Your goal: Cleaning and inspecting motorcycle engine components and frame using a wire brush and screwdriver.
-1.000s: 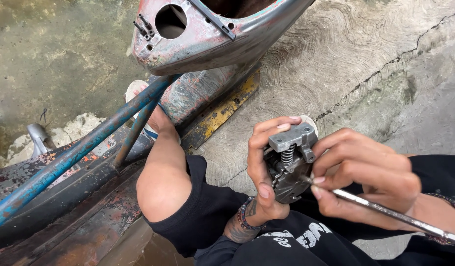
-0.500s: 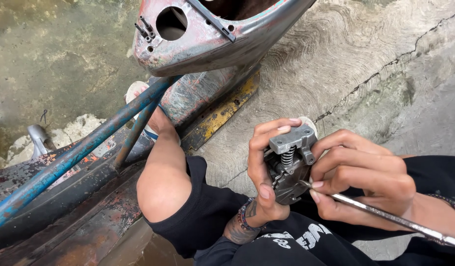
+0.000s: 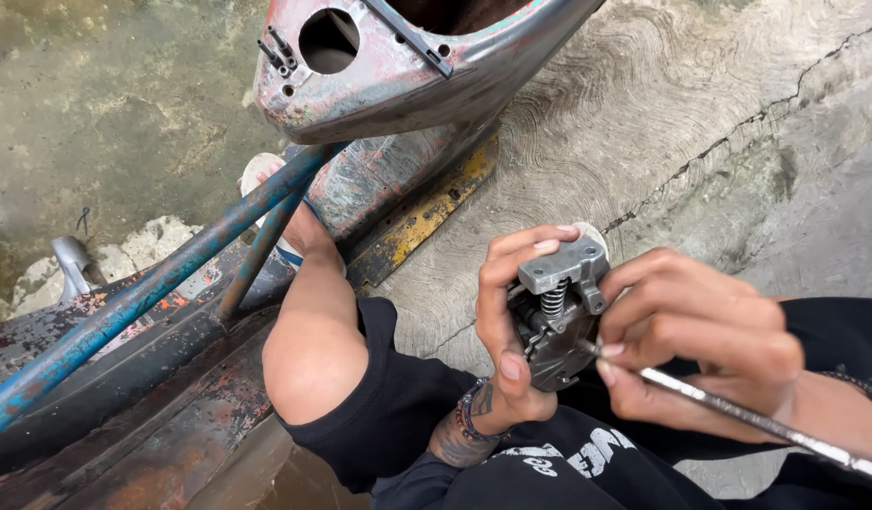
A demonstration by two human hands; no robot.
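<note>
The left hand (image 3: pixel 512 331) wraps a small grey metal engine part (image 3: pixel 557 316) with an exposed coil spring, steadying it above the lap, so the right hand (image 3: pixel 701 345), pinching a slim metal rod (image 3: pixel 738 411), can press its tip in.

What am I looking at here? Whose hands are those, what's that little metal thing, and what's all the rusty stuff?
The camera sits on a person's head and looks down, so the hands you see are that person's own. They crouch on cracked concrete ground, with a bare knee showing. The left hand wraps around a small grey metal part that has a little coiled spring on it. The right hand pinches a thin metal rod, and its tip touches the part. Beside the knee lies old rusty metal: a worn painted shell with a round hole, and blue pipes leaning across rusty sheet metal. I cannot tell exactly what the rod is.
</note>
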